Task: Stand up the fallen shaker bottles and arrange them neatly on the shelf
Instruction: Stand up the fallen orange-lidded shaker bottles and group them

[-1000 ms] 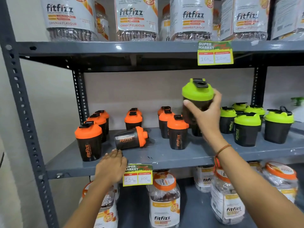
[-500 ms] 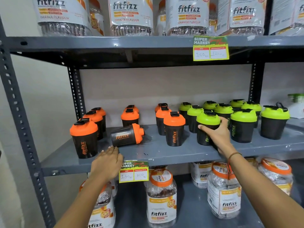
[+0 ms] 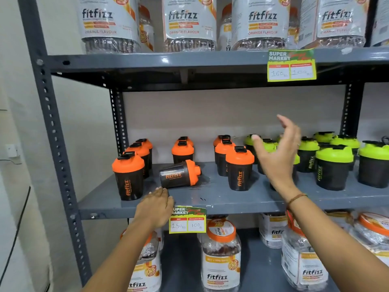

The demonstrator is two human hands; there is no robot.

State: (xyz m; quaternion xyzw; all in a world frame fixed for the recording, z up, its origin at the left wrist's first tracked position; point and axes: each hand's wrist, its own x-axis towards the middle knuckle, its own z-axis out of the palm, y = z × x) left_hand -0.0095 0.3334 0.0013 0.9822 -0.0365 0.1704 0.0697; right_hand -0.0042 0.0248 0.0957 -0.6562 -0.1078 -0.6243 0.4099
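Note:
One orange-lidded shaker bottle (image 3: 180, 174) lies on its side on the grey middle shelf (image 3: 210, 204), lid pointing right. Around it, several orange-lidded shakers (image 3: 240, 168) stand upright in rows. Green-lidded shakers (image 3: 333, 167) stand upright on the right half. My left hand (image 3: 154, 208) rests flat on the shelf's front edge, just below the fallen bottle, holding nothing. My right hand (image 3: 276, 157) hovers open in the air in front of the green-lidded group, fingers spread, and hides part of one green-lidded shaker.
Large fitfizz jars (image 3: 183, 24) fill the upper shelf, and more jars (image 3: 221, 258) stand on the lower shelf. Price tags (image 3: 187, 221) hang on the shelf edges. A perforated grey upright (image 3: 52, 144) frames the left side beside a pale wall.
My right hand set the green-lidded shaker down among the others, let go, and lifted up open. The left hand stayed on the shelf edge.

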